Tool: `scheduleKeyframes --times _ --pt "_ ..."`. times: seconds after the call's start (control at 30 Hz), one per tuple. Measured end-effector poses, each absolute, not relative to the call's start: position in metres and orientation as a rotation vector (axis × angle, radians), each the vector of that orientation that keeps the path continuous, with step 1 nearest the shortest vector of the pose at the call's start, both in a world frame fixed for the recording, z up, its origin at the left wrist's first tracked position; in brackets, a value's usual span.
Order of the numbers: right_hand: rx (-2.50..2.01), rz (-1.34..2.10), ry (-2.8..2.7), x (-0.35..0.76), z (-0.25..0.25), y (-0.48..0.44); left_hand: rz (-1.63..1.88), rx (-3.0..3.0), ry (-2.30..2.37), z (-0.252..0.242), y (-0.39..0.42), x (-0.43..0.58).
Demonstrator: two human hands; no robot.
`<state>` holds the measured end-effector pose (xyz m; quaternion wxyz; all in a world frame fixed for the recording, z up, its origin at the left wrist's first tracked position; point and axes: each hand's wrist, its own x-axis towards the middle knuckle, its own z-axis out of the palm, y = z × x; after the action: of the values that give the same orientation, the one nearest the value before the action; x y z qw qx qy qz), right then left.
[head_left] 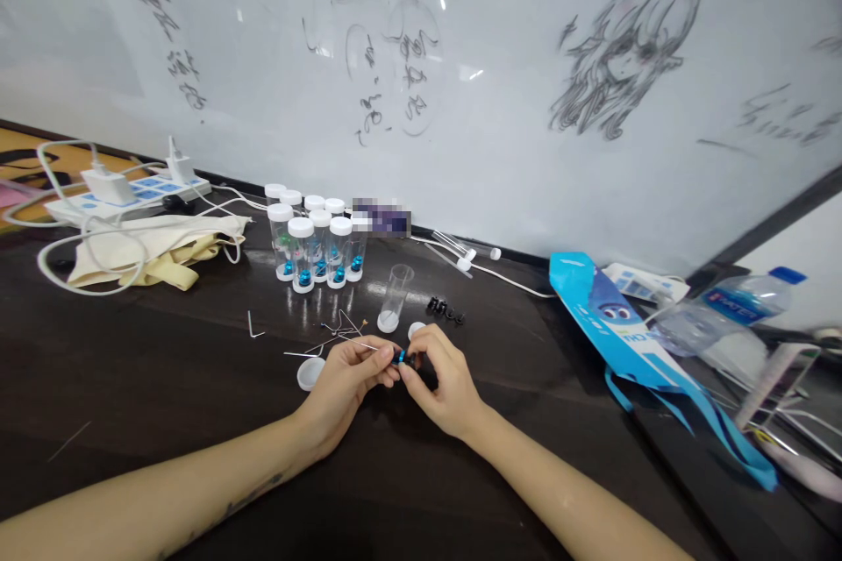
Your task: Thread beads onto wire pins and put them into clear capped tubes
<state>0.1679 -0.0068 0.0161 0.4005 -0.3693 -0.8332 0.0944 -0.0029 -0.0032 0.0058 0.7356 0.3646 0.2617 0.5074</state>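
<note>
Both my hands meet over the dark table near its middle. My left hand [346, 386] pinches a thin metal key [360, 343] whose tip reaches a small blue and black part [402, 358]. My right hand [439, 377] is closed on that blue and black part from the right. Just behind the hands stands an uncapped clear vial [396, 295], with a white cap [309, 372] lying to the left and another white cap [415, 330] right behind my right hand. A few thin metal keys [332, 335] lie loose behind my left hand.
A cluster of capped vials [314, 245] holding blue parts stands at the back. Small black parts [445, 310] lie right of the open vial. A cloth bag [154, 247], power strip [124, 190] and cables sit left. A blue bag [624, 329] and water bottle [724, 308] lie right.
</note>
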Motion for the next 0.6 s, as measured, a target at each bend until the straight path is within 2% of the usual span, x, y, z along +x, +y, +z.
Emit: scheduleKeyframes --times 0.6 --pt "-0.905 0.245 -2.136 0.1680 0.0163 -0.0063 1.103 0.804 0.580 0.0077 -0.0039 -0.0027"
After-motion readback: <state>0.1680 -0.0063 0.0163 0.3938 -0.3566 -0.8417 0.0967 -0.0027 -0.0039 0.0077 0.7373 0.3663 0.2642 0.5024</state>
